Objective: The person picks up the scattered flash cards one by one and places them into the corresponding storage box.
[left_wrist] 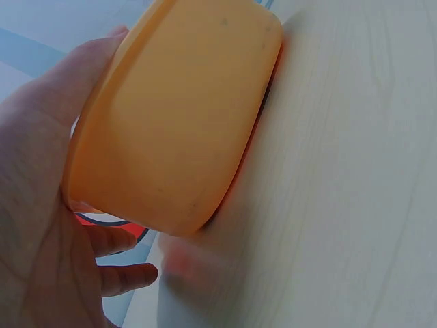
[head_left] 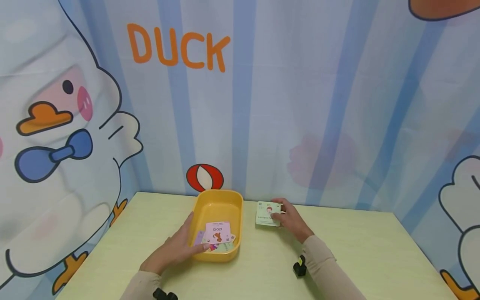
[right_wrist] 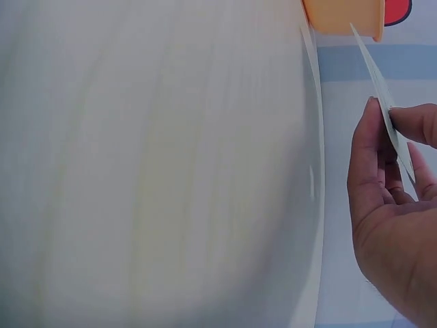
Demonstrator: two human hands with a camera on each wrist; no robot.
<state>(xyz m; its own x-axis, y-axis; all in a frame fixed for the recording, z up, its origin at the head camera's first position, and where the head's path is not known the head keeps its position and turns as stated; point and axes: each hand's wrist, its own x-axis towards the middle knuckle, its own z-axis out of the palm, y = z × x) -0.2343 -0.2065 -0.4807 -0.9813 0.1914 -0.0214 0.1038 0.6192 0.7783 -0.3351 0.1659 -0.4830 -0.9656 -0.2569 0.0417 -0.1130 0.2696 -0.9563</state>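
Observation:
A yellow plastic bin (head_left: 214,204) stands on the table near its back edge. My left hand (head_left: 172,250) grips its left side, thumb over the rim and fingers along the outside wall (left_wrist: 171,116). Inside lie several flash cards; on top is a pink dog card (head_left: 219,230), its word upside down, with purple and green ones partly covered beneath. To the right of the bin, my right hand (head_left: 293,221) pinches a small stack of pale green flash cards (head_left: 263,213) between thumb and fingers. Edge-on in the right wrist view, those cards (right_wrist: 372,67) are held off the table.
The pale yellow table (head_left: 360,250) reaches back to a striped blue-and-white curtain (head_left: 270,104) printed with ducks. A black wrist device (head_left: 300,266) sits by the right sleeve, another (head_left: 164,295) by the left sleeve.

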